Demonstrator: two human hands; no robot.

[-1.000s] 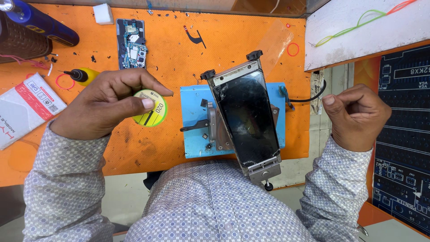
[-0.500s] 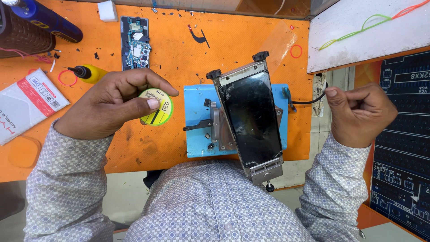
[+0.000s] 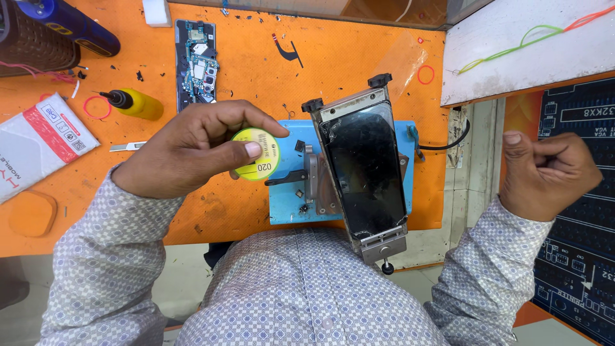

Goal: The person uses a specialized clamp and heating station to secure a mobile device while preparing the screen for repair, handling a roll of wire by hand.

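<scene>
Left hand (image 3: 192,150) curled round yellow spool (image 3: 256,154) — thumb atop

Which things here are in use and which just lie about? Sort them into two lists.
In use:
left hand gripping the yellow spool
right hand, closed in a fist
phone clamped on the blue fixture

Lying about:
yellow bottle
circuit board
white packet

white-red packet (image 3: 38,144) far left, dark screen (image 3: 365,170) – centre
</scene>
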